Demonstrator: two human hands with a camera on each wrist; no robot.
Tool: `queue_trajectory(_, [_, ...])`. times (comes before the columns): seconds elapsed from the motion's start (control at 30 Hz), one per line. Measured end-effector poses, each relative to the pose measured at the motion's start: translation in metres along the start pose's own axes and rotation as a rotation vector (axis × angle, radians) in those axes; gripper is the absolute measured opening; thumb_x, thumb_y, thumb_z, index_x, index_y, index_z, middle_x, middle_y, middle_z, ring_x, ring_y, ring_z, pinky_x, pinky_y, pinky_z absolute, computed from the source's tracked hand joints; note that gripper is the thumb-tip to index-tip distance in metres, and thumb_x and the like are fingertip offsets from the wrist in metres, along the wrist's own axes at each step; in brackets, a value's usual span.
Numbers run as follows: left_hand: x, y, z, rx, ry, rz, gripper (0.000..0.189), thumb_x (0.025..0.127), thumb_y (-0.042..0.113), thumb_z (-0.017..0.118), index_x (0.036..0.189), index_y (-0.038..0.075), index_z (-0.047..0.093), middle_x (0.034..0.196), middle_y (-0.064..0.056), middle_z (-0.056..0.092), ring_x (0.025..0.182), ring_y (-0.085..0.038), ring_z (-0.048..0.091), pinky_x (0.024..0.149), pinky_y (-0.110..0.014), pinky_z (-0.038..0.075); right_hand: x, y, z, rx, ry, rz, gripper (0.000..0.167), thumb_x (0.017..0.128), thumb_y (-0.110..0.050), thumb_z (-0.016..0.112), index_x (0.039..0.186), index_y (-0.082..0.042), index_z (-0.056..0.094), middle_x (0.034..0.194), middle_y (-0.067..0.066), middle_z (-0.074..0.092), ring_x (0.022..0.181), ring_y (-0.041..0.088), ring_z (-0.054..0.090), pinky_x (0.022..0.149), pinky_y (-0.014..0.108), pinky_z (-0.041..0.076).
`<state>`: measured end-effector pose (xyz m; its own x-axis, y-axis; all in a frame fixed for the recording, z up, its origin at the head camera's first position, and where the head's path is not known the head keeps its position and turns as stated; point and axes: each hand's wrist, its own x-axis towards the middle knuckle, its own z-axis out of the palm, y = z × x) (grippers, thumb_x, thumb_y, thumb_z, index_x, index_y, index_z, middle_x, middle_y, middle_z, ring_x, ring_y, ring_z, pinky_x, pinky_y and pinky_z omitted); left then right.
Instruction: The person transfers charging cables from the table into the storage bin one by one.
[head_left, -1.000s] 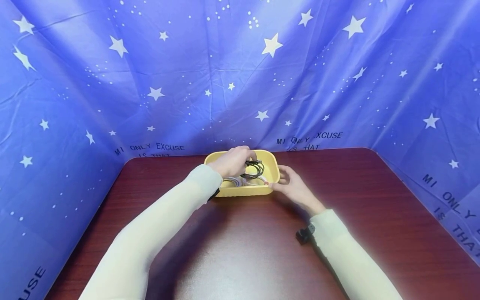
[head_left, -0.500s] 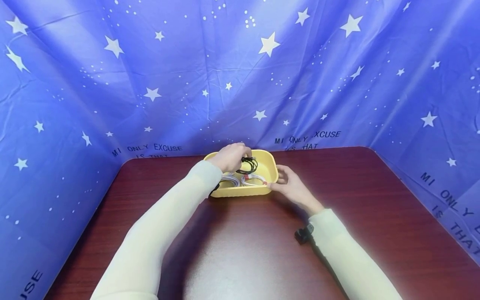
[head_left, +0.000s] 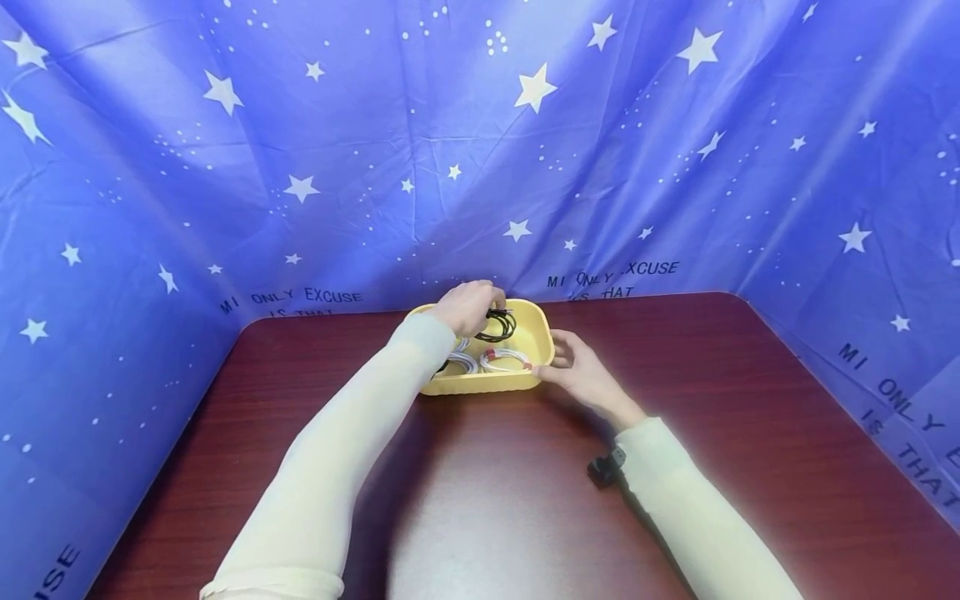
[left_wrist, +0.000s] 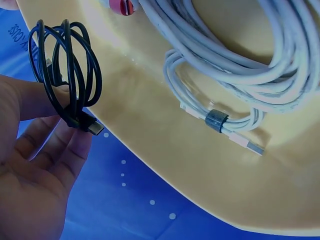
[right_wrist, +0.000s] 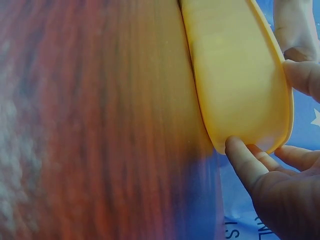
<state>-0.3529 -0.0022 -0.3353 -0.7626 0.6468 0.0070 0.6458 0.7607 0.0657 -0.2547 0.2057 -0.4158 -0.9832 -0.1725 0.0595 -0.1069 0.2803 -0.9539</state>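
My left hand [head_left: 471, 308] pinches a coiled black USB cable [left_wrist: 76, 116] between thumb and fingers, over the back part of a yellow box [head_left: 487, 383]. The cable's metal plug points out below the coil in the left wrist view. Inside the box lie a thick white cable coil [left_wrist: 225, 70], a thinner white USB cable [left_wrist: 240, 122] bound with a dark strap, and a white cable with red ties [head_left: 492, 355]. At the box's right end my right hand [head_left: 587, 375] grips the wall, thumb at the rim and fingers against the outside.
The box stands near the back edge of a dark red wooden table [head_left: 637, 350]. Blue star-printed cloth [head_left: 450, 125] hangs behind it and along both sides. A small black device [head_left: 602, 471] is strapped at the right wrist.
My left hand has moved slightly up and back with the black cable, uncovering more of the white coils. The right hand keeps its hold on the box.
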Motion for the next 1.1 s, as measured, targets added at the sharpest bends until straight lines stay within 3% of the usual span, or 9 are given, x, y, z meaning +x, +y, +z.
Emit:
queue_trajectory(0.27, [0.013,-0.002,0.006,-0.002,0.001,-0.013,0.042,0.078,-0.001,0.063,0.115,0.018,0.066,0.113,-0.004,0.062,0.105,-0.022,0.057,0.092,-0.037,0.048,0.003,0.008,0.0,-0.014,0.017,-0.004,0.082,0.08,-0.014,0.076,0.145,0.0,0.029,0.137,0.026,0.046,0.12,0.039,0.051,0.097,0.045,0.046])
queue_trajectory(0.6, [0.018,-0.003,0.013,0.001,-0.057,-0.032,0.035,0.08,0.0,0.065,0.11,0.018,0.067,0.111,-0.003,0.063,0.101,-0.024,0.059,0.09,-0.037,0.049,-0.009,-0.023,0.002,0.007,-0.017,0.008,0.078,0.081,-0.004,0.072,0.143,0.01,0.026,0.137,0.033,0.042,0.12,0.047,0.047,0.098,0.048,0.044])
queue_trajectory(0.83, [0.022,-0.006,0.016,0.0,-0.037,-0.023,0.025,0.079,0.02,0.077,0.102,0.016,0.068,0.1,-0.001,0.063,0.093,-0.022,0.058,0.082,-0.037,0.051,0.004,0.006,0.002,-0.022,0.0,-0.025,0.08,0.081,-0.01,0.074,0.144,0.005,0.027,0.135,0.03,0.045,0.118,0.043,0.05,0.096,0.046,0.047])
queue_trajectory(0.93, [0.024,-0.006,0.018,-0.007,-0.049,-0.015,0.027,0.077,0.028,0.079,0.097,0.014,0.067,0.093,-0.001,0.061,0.086,-0.021,0.056,0.077,-0.036,0.05,0.004,0.007,0.001,-0.017,0.006,-0.02,0.08,0.08,-0.011,0.075,0.144,0.003,0.028,0.136,0.027,0.047,0.119,0.041,0.051,0.097,0.046,0.046])
queue_trajectory(1.1, [0.025,-0.006,0.019,0.003,-0.06,-0.002,0.024,0.079,0.027,0.078,0.092,0.013,0.065,0.084,0.001,0.056,0.08,-0.019,0.052,0.072,-0.034,0.048,0.003,0.007,0.001,-0.028,0.019,-0.03,0.08,0.08,-0.012,0.075,0.144,0.002,0.03,0.134,0.027,0.048,0.118,0.04,0.053,0.096,0.045,0.047])
